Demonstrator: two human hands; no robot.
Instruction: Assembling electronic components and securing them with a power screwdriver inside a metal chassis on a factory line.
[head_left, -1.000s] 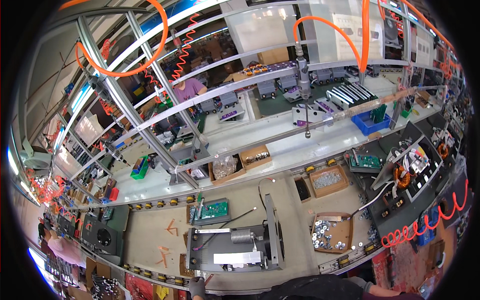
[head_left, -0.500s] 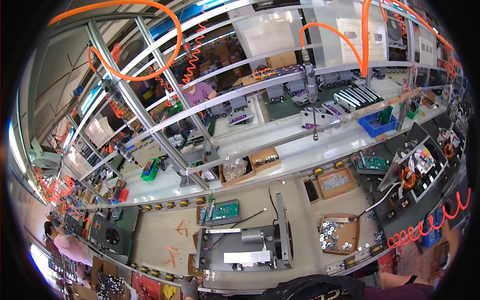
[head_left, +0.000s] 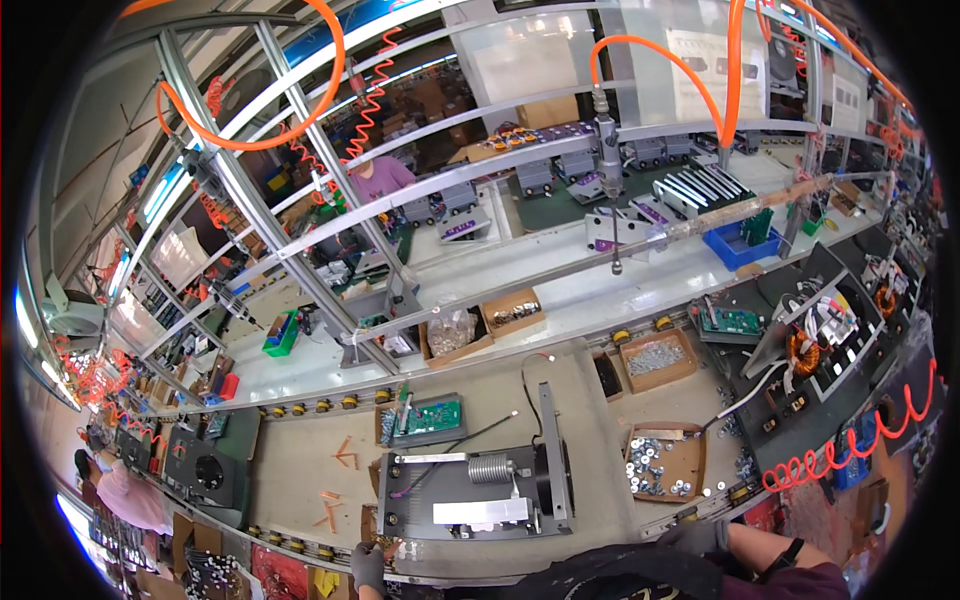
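Observation:
At the bench's near edge, my gloved left hand is closed beside a small carton; whatever it may hold is too small to name. My gloved right hand is low on the right, close to my body, its fingers mostly hidden by dark clothing. Between them lies a dark metal chassis with a ribbed silver coil part, a bright metal block and an upright end plate. A green circuit board sits in a grey tray behind it. Neither hand touches the chassis.
Copper-coloured strips lie left of the chassis. To the right are a carton of washers and bolts and a carton of small screws. A power screwdriver hangs above the bench. A red coiled hose stretches across the right.
My right hand and forearm have come further into view at the lower right. My left hand stays by the small carton. The whole view has shifted slightly.

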